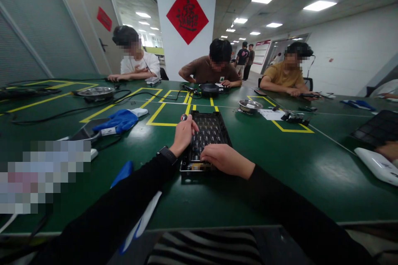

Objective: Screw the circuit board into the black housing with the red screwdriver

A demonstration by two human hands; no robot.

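A black open case [224, 126] with rows of small metal pieces, like bits or sockets, lies on the green table in front of me. My left hand [183, 134] is closed over the case's left side, and a small round-ended thing [184, 117], silver with a dark reddish top, pokes up by its thumb. What the rest of that thing looks like is hidden. At the near right corner rests my right hand [229, 160], its fingers bent together over the lower row. Its fingertips touch or hover over the pieces; anything pinched there is too small to see.
Blue-and-white gloves [121, 121] lie to the left, with another blue glove [123, 174] under my left forearm. A metal dish [249, 105] and white paper [271, 114] sit beyond, right. A white device [376, 165] lies at the right. Three people sit opposite.
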